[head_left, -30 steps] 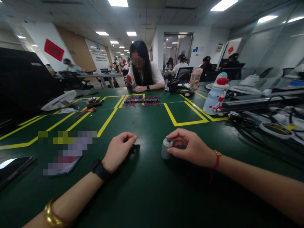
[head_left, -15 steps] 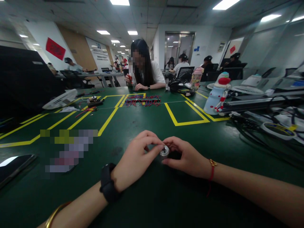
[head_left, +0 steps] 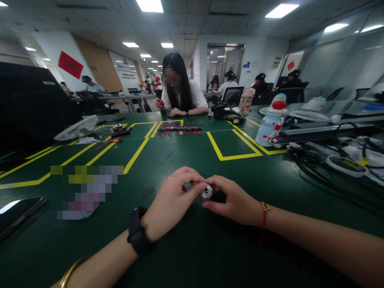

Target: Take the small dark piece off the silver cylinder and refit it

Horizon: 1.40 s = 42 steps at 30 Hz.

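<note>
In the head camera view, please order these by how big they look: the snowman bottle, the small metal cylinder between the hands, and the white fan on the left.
1. white fan
2. snowman bottle; looks close to the fan in size, and both are far away, so unsure
3. metal cylinder, smallest though nearest

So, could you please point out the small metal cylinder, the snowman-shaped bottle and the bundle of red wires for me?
small metal cylinder (head_left: 207, 191), head view, on its round top face.
snowman-shaped bottle (head_left: 268, 128), head view, on its pale blue body.
bundle of red wires (head_left: 179, 129), head view, on the middle of the pile.
</note>
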Tool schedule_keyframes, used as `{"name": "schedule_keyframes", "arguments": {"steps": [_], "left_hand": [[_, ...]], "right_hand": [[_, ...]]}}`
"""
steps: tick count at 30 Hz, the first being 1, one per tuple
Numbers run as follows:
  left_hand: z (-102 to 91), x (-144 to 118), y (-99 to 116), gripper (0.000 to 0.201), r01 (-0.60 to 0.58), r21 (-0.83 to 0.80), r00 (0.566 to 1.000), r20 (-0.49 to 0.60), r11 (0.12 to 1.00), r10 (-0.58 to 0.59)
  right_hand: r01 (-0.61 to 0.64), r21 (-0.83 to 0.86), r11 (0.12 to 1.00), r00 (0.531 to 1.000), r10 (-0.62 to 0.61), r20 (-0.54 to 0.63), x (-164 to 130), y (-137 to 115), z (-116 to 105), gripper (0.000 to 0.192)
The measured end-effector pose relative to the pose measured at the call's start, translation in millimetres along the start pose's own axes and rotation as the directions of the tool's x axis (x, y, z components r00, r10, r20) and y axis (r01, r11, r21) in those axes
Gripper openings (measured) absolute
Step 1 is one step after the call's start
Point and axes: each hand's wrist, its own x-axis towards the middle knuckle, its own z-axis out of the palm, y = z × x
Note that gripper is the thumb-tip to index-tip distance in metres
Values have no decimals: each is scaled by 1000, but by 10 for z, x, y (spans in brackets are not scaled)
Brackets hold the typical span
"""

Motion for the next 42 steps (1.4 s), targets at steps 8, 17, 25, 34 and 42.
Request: {"name": "schedule_keyframes", "arguments": {"steps": [8, 17, 25, 34, 42], "left_hand": [[61, -88, -285, 13, 18, 88, 984, 176, 996, -33], [141, -89, -308, 16, 6, 98, 986, 167, 995, -22], [-186, -7, -598, 36, 372, -102, 924, -56, 923, -379], [-180, 36, -780, 37, 420, -316, 878, -96, 851, -469], [-181, 36, -771, 34, 429, -307, 877, -83, 849, -473]], "right_hand": [[-65, -18, 998, 996, 64, -63, -22, -13, 7, 31], [21, -16, 1000, 999, -22, -42, -42, -13, 32, 50], [-326, -360, 874, 899, 168, -404, -6, 412, -704, 39], [-791, -524, 316, 606, 520, -601, -258, 1158, -1937, 46], [-652, -642, 404, 750, 219, -624, -129, 786, -1533, 50]]}}
